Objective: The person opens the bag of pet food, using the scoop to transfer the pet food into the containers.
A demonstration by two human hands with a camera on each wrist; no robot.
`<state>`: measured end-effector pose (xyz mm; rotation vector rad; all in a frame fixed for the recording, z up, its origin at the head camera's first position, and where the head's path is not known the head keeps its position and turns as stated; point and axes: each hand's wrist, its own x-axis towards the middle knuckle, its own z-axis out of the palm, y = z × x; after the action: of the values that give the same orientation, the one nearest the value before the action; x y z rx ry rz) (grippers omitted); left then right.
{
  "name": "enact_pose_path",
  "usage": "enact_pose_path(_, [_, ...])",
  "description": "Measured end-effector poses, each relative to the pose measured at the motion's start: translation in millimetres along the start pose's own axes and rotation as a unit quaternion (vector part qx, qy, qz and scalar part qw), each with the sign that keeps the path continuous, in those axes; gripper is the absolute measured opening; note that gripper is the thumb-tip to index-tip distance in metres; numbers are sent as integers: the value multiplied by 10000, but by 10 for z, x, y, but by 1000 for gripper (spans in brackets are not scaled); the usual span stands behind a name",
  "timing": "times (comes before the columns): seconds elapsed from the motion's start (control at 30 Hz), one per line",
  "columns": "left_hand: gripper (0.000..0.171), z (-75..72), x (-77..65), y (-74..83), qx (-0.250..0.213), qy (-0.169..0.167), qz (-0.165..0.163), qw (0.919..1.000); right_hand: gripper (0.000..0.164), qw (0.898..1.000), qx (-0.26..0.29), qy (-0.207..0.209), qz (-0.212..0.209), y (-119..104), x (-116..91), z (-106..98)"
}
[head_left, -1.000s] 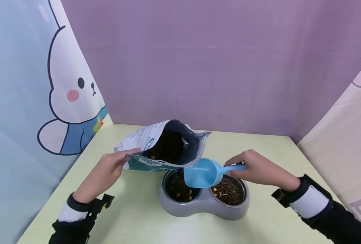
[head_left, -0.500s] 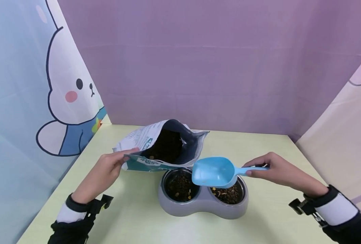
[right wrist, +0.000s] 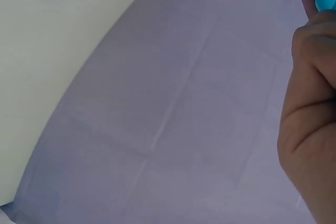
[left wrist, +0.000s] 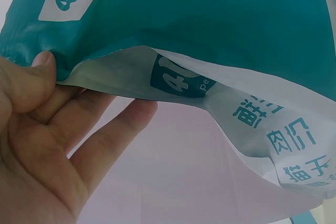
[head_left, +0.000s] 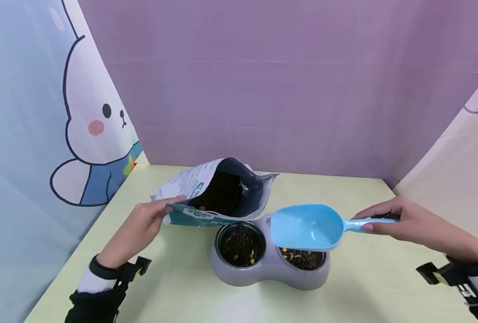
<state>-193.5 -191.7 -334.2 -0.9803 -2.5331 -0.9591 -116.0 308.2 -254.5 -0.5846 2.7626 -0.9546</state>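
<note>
At its open mouth, my left hand (head_left: 143, 224) pinches the edge of a white and teal pet food bag (head_left: 182, 186), thumb on one side and fingers on the other in the left wrist view. The bag lies tilted with dark kibble inside. My right hand (head_left: 400, 222) grips the handle of a light blue scoop (head_left: 309, 226), held over the right side of a grey-purple double bowl (head_left: 269, 271). Both of the bowl's metal cups hold brown kibble with a few yellow bits; the scoop partly hides the right cup. The scoop's inside looks nearly bare, with a small bit at its lip.
All of this stands on a pale yellow table (head_left: 182, 287). A purple cloth (head_left: 263, 85) hangs behind the table's back edge. Printed curtains, one with a cartoon rabbit (head_left: 101, 121), close off both sides.
My right hand has drawn the scoop to the right and nearer, away from the bag's mouth, uncovering the left cup. The left hand and bag stay almost where they were.
</note>
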Motion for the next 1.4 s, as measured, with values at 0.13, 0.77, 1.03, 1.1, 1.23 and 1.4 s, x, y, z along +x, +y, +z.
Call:
enact_pose_path(0.13, [42, -5, 4, 2, -10, -32, -50, 10000, 19, 9997, -149, 175, 34, -82, -16, -95])
enact_pose_path(0.77, [43, 4, -7, 11, 44, -17, -36, 10000, 14, 9988, 142, 455, 131, -691, 442, -140])
enact_pose_path(1.03, [45, -10, -13, 9, 52, 16, -11, 10000, 16, 9984, -171, 538, -22, -932, 644, -42])
enact_pose_path(1.1, [46, -12, -15, 7, 48, 11, -23, 10000, 16, 9976, -316, 586, -190, -987, 683, 3])
enact_pose_path(1.23, [45, -12, -13, 5, 78, 1, -36, 10000, 15, 9934, -725, 649, -612, -1098, 740, 92])
enact_pose_path(1.4, [44, -17, -20, 4, 86, 6, -54, 9999, 11, 9839, -1272, 802, -962, -1238, 792, 195])
